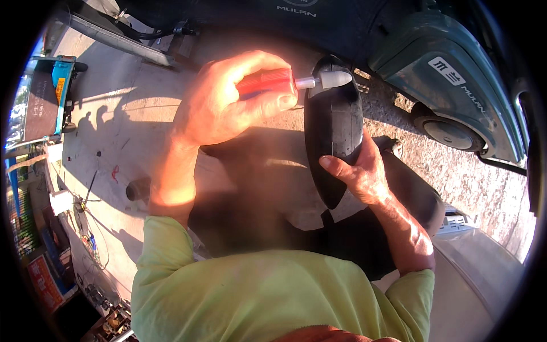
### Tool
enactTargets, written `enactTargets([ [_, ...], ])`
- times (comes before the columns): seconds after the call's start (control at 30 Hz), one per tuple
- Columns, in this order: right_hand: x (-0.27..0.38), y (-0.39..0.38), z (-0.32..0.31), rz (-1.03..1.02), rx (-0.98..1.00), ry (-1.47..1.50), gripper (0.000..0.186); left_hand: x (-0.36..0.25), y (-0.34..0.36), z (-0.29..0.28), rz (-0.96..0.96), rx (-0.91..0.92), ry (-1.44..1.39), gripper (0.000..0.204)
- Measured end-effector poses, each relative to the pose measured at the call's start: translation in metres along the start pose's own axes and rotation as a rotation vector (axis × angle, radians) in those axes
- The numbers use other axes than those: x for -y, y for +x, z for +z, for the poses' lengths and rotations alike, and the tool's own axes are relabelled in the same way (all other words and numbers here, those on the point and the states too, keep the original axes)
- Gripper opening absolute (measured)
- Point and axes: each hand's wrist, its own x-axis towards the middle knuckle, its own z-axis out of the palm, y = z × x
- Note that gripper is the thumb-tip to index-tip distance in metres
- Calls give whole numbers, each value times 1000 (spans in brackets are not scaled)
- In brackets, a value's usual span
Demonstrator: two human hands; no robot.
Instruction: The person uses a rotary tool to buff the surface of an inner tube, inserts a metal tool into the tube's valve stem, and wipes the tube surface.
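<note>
My left hand (228,97) is closed around the red ribbed handle of a tool (265,84). A short shiny shaft leads from the handle to a pale grey, bullet-shaped tip. That tip lies over the upper part of a black curved rubber piece (336,122), which looks like a tyre or inner tube seen edge-on; whether the two touch, I cannot tell. Lower down, my right hand (362,174) grips the rubber piece from its right side. The thumb lies on its face and the other fingers are hidden behind it.
Dark green scooter bodywork (427,57) with a round wheel cover (450,132) stands at upper right. A metal bar (122,40) crosses the upper left. At far left is a blue-framed cart (60,85). Cables and loose parts (91,245) lie at lower left. A grey panel (473,273) is at lower right.
</note>
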Motion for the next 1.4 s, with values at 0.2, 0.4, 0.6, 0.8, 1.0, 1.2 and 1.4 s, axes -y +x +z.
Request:
enactTargets([
  [0.2,1,0,1,39,16,9,72,43,20,-13,-142,-113,-504,50],
  [0.4,0,-5,1,64,13,18,75,87,32,-30,-294,-375,-728,47],
  [0.6,4,-6,5,69,30,90,75,139,65,-43,-435,-589,-811,50],
  [0.8,5,-6,-4,25,13,35,77,218,133,-41,-586,-689,-390,44],
  [1.0,0,2,-13,33,33,50,86,314,170,-51,-554,-829,374,58],
  [1.2,7,7,-14,69,53,115,88,341,190,-56,-496,-733,610,57],
  [1.4,13,14,-18,53,97,75,90,396,199,-70,-400,-666,719,57],
])
